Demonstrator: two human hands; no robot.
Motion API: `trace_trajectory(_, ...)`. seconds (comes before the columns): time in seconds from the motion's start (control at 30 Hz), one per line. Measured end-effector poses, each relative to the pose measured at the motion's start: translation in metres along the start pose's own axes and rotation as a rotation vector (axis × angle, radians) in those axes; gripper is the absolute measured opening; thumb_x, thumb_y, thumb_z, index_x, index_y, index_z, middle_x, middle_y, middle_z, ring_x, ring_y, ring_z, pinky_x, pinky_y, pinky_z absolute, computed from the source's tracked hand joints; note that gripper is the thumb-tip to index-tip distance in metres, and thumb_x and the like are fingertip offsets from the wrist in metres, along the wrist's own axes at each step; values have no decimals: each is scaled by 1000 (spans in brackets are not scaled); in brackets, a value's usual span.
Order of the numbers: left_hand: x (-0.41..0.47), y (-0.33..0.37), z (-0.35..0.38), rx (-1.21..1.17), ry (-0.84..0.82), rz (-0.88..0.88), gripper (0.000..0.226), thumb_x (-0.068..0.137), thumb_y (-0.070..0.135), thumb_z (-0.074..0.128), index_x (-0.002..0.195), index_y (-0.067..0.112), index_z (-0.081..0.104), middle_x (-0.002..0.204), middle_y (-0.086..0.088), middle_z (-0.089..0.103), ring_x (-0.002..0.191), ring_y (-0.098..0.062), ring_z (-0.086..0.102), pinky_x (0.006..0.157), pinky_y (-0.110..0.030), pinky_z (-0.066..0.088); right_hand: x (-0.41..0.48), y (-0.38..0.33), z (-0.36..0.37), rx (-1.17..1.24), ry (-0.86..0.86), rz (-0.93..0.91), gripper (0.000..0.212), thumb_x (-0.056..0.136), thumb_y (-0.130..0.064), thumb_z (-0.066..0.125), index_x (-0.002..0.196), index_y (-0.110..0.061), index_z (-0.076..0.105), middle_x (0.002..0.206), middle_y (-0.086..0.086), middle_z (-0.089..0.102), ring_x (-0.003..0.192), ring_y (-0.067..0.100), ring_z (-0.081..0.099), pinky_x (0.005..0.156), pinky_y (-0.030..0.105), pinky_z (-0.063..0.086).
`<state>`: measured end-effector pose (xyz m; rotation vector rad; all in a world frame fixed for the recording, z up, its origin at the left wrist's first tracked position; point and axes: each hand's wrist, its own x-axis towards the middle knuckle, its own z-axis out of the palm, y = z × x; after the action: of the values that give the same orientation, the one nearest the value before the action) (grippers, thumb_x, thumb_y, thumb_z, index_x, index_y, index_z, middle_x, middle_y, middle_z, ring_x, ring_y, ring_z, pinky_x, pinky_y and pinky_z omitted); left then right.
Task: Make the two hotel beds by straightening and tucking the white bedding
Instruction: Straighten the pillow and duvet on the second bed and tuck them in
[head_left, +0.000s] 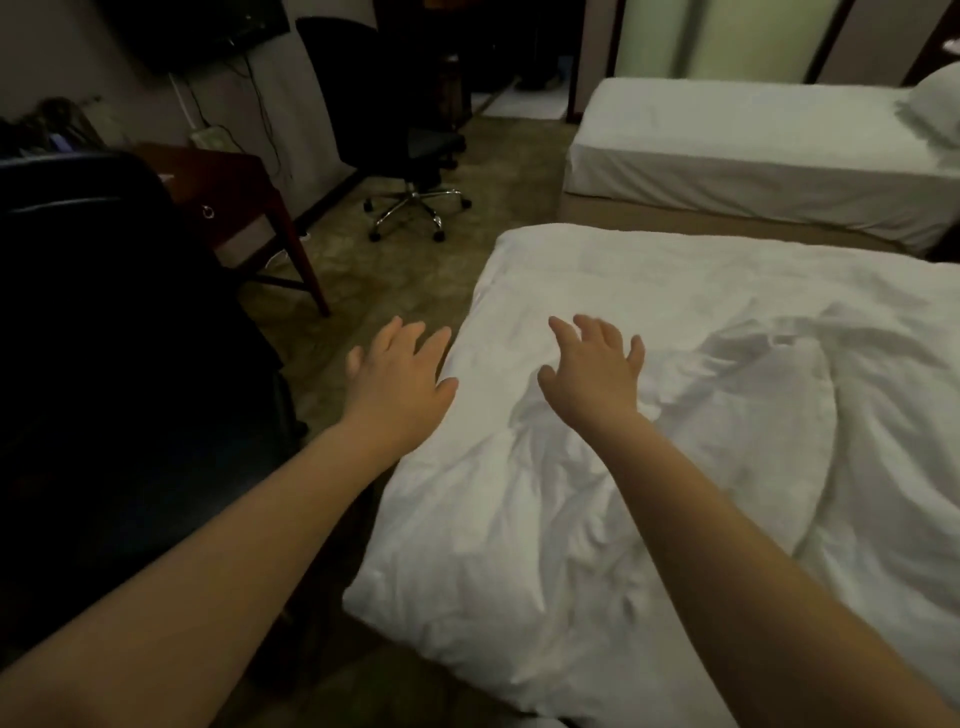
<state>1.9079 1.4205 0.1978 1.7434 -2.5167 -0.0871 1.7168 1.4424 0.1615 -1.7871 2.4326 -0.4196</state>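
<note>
Reaching forward with the left hand (399, 376), fingers spread and holding nothing, just off the left edge of the wrinkled white bedding (675, 493), and with the right hand (597, 369), equally open and empty, over that bedding near the same edge.

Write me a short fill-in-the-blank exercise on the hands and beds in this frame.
The left hand and right hand are both ____, gripping nothing.
The hand wholly over the rumpled duvet is the ____ one.
The pillow lies on the ____ bed, whose cover is smooth.
Missing: open; right; far.
</note>
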Motion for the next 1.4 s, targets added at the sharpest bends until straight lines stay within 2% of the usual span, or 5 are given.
trace_trajectory(0.5, 152, -152, 25, 118, -109, 129, 55, 98, 41, 38, 149, 32, 19, 156, 1, 18, 146, -21, 4, 115, -53, 8, 133, -107, 84, -25, -65, 266, 60, 94, -33, 43, 150, -30, 19, 159, 1, 15, 147, 25, 2, 115, 56, -2)
trace_trajectory(0.9, 279, -41, 85, -35, -314, 607, 54, 100, 39, 35, 150, 32, 15, 159, 1, 11, 147, -21, 1, 115, -51, 4, 142, -44, 93, -29, -67, 728, 59, 95, -34, 42, 150, -32, 19, 159, -4, 14, 147, 22, 2, 115, 52, -1)
trace_trajectory(1.07, 343, 0, 143, -56, -427, 810, 58, 99, 36, 38, 151, 29, 13, 158, 0, 15, 146, -21, 4, 115, -50, 10, 158, -18, 124, 45, -45, 959, 62, 93, -29, 45, 150, -29, 22, 159, 0, 15, 146, 24, 9, 116, 42, 12)
trace_trajectory(1.23, 431, 11, 209, 14, -586, 988, 62, 98, 34, 41, 151, 27, 10, 157, -2, 15, 146, -22, 8, 114, -49, 13, 222, -5, 182, 110, -22, 1145, 63, 90, -25, 51, 148, -20, 29, 152, 7, 30, 136, 27, 28, 110, 34, 22)
trace_trajectory(1.4, 522, 1, 236, 67, -627, 1051, 62, 97, 33, 41, 151, 25, 13, 156, -4, 20, 144, -24, 13, 113, -48, 17, 311, 6, 239, 122, -172, 1172, 66, 92, -28, 49, 151, -20, 22, 154, 6, 28, 137, 27, 29, 110, 36, 25)
